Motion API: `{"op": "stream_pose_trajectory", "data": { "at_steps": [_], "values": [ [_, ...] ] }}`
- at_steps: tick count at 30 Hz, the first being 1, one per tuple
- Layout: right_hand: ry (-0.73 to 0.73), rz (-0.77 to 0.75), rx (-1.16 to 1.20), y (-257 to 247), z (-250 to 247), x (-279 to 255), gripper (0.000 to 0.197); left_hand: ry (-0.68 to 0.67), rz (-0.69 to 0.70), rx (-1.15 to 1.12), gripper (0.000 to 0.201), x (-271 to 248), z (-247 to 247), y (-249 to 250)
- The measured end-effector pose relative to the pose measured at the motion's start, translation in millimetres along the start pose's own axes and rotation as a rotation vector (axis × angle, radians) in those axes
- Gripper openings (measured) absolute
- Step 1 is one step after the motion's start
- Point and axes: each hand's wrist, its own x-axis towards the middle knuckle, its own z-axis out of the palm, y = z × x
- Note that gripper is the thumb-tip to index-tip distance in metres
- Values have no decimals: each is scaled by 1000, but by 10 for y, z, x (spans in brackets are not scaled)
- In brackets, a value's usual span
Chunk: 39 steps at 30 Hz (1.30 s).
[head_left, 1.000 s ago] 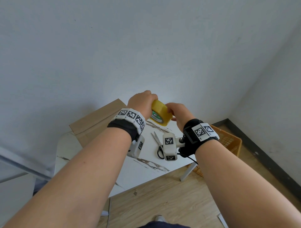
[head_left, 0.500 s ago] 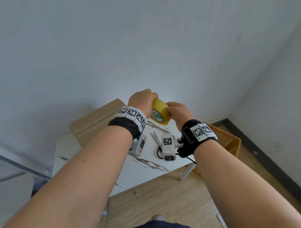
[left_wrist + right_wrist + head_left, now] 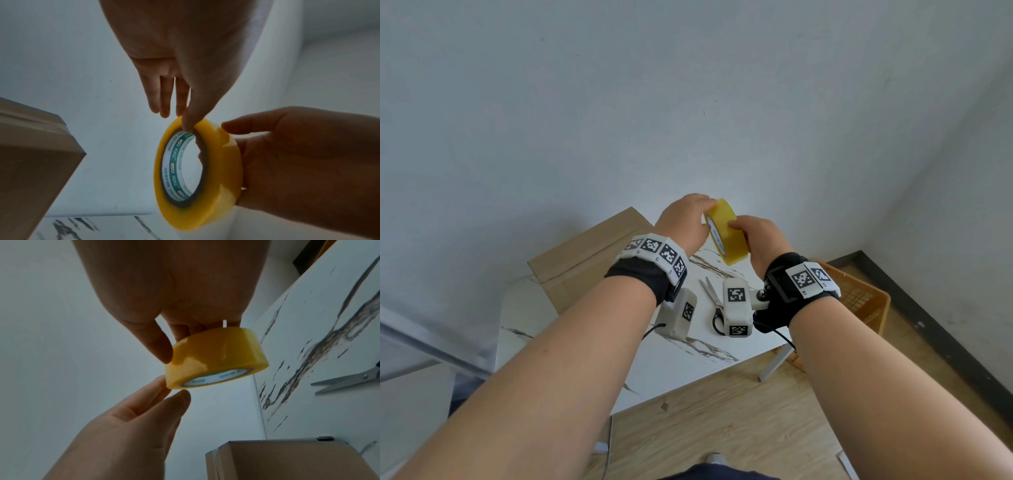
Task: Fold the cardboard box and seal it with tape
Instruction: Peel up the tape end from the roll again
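Hands are working a yellow tape roll (image 3: 726, 236) in the air above the white marbled table (image 3: 681, 373), and over the last second the roll is turning: its printed core, earlier facing down and toward the camera, is now facing the left hand (image 3: 681, 222), with the roll standing more upright. The right hand (image 3: 760, 240) is clamped around the roll's outer band, thumb on top. The left hand is only touching it, thumb tip (image 3: 188, 125) on the near rim and the other fingers held straight beside it, gripping nothing. That rotation reads as a hunt for the tape's loose end, which is not visible yet. The cardboard box (image 3: 585, 260) is sitting to the left of the roll on the table, against the wall, looking folded with its flaps down. Scissors (image 3: 714, 301) are lying on the table just below the roll. Sealing is not yet beginning.
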Motion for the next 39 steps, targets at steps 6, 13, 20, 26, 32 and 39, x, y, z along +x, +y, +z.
{"op": "stream_pose_trajectory", "data": {
  "at_steps": [6,13,20,26,32,39],
  "values": [
    [38,-26,-35,8,4,53,24,-36,63,90,56,-149,134,48],
    [71,-1,57,66,-2,56,36,-41,165,221,55,-222,160,91],
    [19,-1,-2,79,21,136,38,84,70,8,36,-160,157,95],
    [10,-8,113,162,49,218,41,118,101,89,32,-129,95,79],
    [10,-24,154,194,60,210,44,120,62,84,26,-107,93,72],
    [5,-20,160,197,50,252,44,60,11,-11,19,-31,52,91]
  ]
}}
